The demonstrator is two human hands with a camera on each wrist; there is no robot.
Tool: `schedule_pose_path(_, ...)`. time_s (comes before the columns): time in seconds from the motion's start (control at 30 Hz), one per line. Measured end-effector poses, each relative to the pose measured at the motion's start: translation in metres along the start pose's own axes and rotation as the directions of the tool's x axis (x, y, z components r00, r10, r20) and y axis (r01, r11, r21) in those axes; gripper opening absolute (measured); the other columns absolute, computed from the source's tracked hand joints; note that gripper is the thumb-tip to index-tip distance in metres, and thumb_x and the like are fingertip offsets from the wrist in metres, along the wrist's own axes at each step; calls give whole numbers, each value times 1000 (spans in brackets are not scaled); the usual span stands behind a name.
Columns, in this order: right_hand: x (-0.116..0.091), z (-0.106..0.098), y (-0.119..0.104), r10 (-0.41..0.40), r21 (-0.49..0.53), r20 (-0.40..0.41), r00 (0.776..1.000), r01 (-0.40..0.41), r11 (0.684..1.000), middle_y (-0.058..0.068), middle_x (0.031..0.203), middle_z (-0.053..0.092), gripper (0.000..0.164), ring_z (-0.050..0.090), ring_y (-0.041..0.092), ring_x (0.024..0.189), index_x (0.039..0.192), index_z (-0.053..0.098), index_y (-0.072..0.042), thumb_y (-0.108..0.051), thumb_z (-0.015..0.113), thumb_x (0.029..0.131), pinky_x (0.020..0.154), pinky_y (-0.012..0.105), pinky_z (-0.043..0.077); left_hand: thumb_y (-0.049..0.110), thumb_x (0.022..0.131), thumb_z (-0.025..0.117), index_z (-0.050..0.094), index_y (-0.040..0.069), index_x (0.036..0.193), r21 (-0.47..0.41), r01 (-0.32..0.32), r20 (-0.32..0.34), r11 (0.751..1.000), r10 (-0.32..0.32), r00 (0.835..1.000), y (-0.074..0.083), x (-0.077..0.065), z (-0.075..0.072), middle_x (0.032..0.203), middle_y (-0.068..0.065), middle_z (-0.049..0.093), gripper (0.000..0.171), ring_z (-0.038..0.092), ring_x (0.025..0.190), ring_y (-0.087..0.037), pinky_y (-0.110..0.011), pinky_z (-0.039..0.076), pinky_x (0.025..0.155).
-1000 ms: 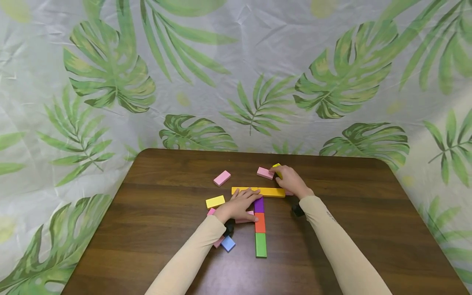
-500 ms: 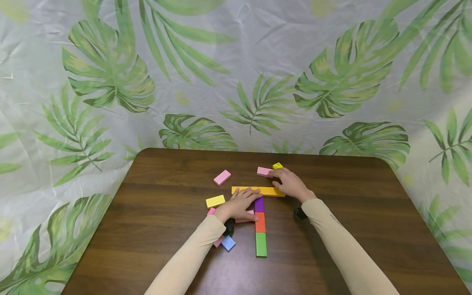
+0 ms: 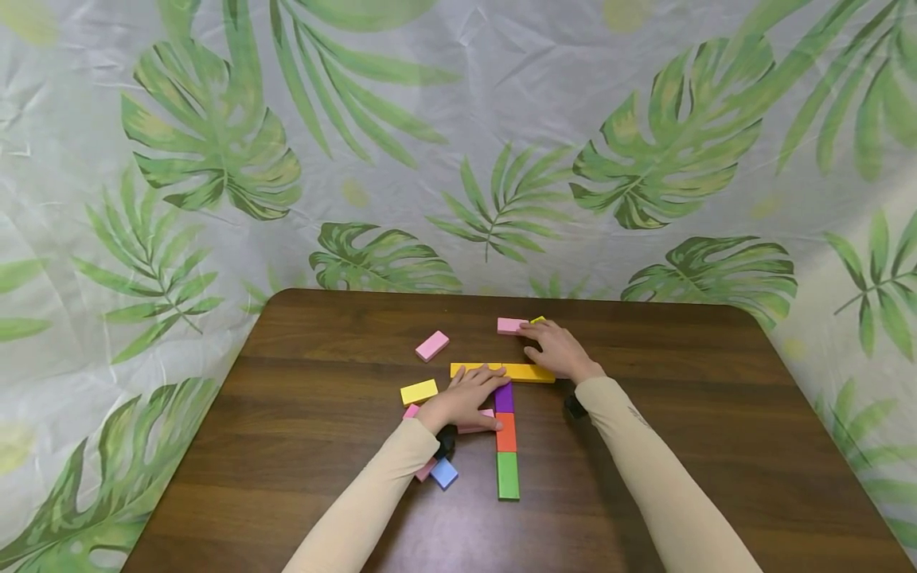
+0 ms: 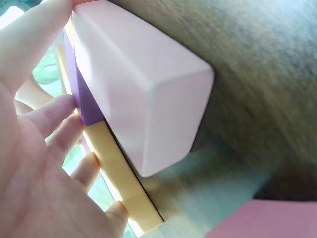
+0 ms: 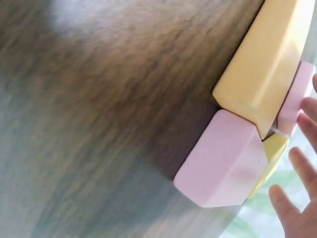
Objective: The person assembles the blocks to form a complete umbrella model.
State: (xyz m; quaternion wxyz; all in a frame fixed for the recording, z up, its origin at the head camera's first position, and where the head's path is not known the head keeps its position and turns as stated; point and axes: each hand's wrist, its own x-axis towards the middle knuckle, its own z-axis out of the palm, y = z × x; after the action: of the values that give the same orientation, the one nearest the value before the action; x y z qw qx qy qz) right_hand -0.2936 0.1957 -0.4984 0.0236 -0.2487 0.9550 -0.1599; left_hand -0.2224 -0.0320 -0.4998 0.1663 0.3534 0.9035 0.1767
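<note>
My left hand point(image 3: 464, 398) lies spread over a T-shaped layout of blocks. Its fingertips rest along the orange-yellow blocks point(image 3: 530, 372) and its thumb reaches the red-orange block point(image 3: 505, 432). Between these is a purple block point(image 3: 505, 397); a green block point(image 3: 508, 477) forms the near end. Under the left palm stands a pale pink block point(image 4: 133, 74). Farther back, my right hand point(image 3: 561, 350) touches a pink block point(image 3: 509, 326) with extended fingertips. A yellow block point(image 3: 537, 321) shows partly behind that hand. In the right wrist view, another pink block point(image 5: 223, 158) abuts the orange-yellow row's end.
Left of the layout lie a pink block point(image 3: 432, 346) and a yellow block point(image 3: 419, 391). A blue block point(image 3: 444, 473) and a darker pink block point(image 3: 424, 470) sit beside my left wrist. Leaf-patterned cloth point(image 3: 387, 259) hangs behind the wooden table point(image 3: 645, 318).
My right hand has shifted from the yellow block onto the back pink block. That pink block has slid slightly away and turned straighter. The left hand stays in place.
</note>
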Motion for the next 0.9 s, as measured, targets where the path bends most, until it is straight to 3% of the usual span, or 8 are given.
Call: schedule_pose_path(0.9, 15, -5, -7, 145, -147, 82, 986, -132, 980, 16, 149, 35, 54, 23, 43, 135, 146, 40, -10, -28, 54, 97, 106, 59, 22, 43, 86, 69, 33, 15, 150, -12, 7, -3, 1000, -7, 1000, 0, -1, -1, 156, -3, 24, 78, 12, 144, -27, -52, 5, 113)
